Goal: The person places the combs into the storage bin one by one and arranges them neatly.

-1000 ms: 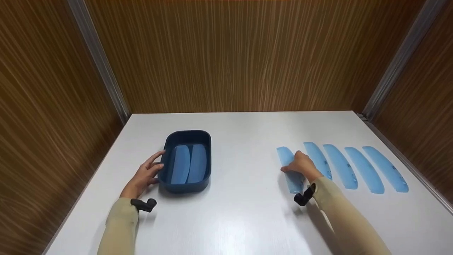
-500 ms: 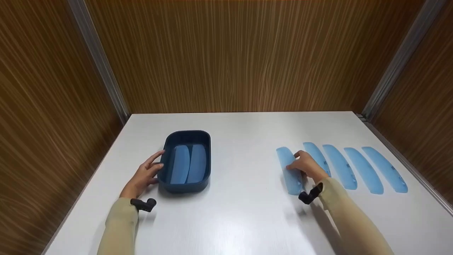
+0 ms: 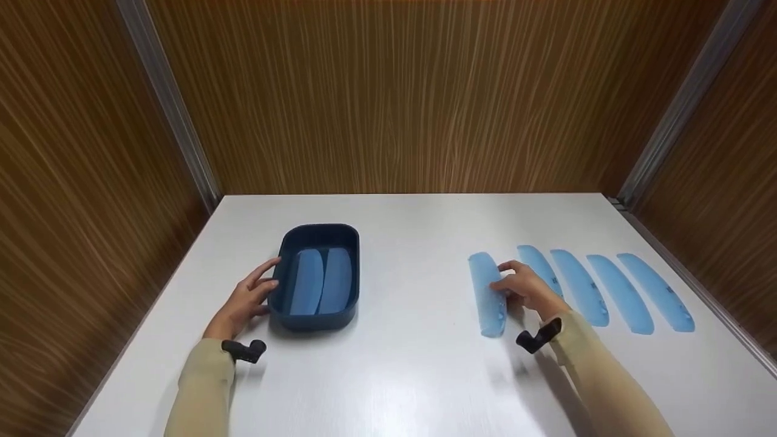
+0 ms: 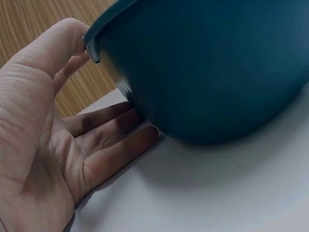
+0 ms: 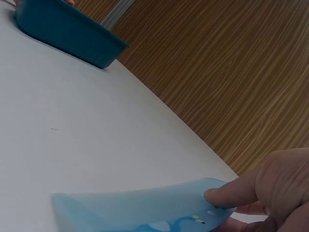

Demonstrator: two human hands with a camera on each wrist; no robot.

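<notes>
My right hand pinches the right edge of a light blue, curved thin piece, tilted up off the table. In the right wrist view the thumb presses this translucent piece, which bears a small coloured print. My left hand rests against the left side of a dark blue rounded rectangular tub, its fingers fairly straight. In the left wrist view the thumb touches the tub's rim and the other fingertips lie by its wall. Two similar blue pieces lie side by side inside the tub.
Several more light blue curved pieces lie in a row on the right of the white table. Wood-grain panels enclose the back and both sides. A black wrist camera sits on each forearm.
My right hand has taken hold of the leftmost light blue piece, raised it and shifted it slightly left, turning it more upright. The left hand and the tub stay almost still.
</notes>
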